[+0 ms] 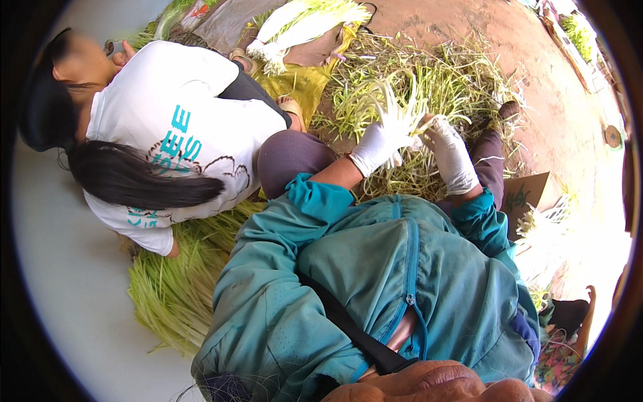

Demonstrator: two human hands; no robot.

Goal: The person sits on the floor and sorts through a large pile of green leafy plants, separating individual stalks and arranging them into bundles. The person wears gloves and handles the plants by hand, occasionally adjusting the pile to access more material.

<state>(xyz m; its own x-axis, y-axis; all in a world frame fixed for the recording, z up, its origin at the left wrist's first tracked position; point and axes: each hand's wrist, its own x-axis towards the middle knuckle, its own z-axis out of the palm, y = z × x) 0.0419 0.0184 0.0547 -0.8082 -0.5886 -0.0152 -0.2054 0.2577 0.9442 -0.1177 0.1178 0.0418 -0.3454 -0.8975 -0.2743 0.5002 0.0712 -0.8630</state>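
Note:
My left hand (382, 144), in a white glove, is closed round a bunch of long, pale whitish-green stalks (390, 100). The stalks fan out above its fingers. Close by on the right, my right hand (447, 149), gloved too, is bent with fingertips pinched together near the bunch. A thin, pale leafy strip seems to be at those fingertips, but its details are too small to make out. Both hands are above a heap of green and yellowish leaf trimmings (449, 74) on the ground.
On my left a person in a white shirt (181, 120) sits close. Green stalks (177, 288) lie behind that person. White-stemmed bundles (305, 23) rest by a yellow sheet (295, 87) ahead. A cardboard piece (526, 197) and more pale stalks (546, 231) are at right.

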